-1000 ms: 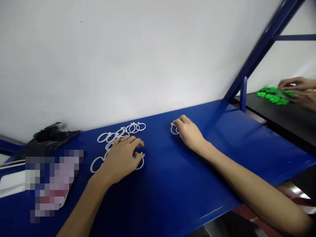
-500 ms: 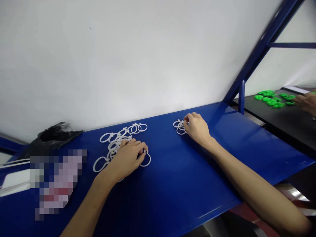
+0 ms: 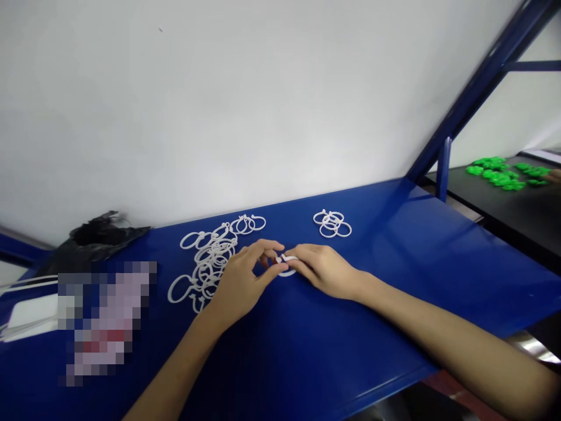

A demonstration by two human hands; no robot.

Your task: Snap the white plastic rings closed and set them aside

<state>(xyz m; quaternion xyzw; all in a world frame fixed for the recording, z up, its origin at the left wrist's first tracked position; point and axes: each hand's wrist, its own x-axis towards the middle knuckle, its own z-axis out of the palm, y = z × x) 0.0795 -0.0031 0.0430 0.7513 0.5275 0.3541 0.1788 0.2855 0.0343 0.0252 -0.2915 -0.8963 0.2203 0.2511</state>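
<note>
A white plastic curtain ring [image 3: 287,273] is between my two hands over the middle of the blue table. My left hand [image 3: 250,273] pinches its knobbed end between thumb and fingers. From the other side, my right hand [image 3: 322,266] grips the ring's band, its fingers covering part of it. Left of my left hand lies a loose heap of similar white rings [image 3: 214,245], partly hidden by that hand. Beyond my right hand a small overlapping group of several rings [image 3: 335,224] rests near the wall.
The blue table [image 3: 342,345] runs along a white wall [image 3: 263,105]. On the left lie a black plastic bag [image 3: 92,242], a blurred-out pinkish item [image 3: 116,318] and a white flat object [image 3: 33,316]. Right, past a blue frame post [image 3: 442,169], green pieces [image 3: 499,175] sit near another person's hand [image 3: 554,176].
My left hand has moved right from the heap with a ring. My right hand has left the small group and come back toward the middle, onto that same ring. The view has shifted slightly.
</note>
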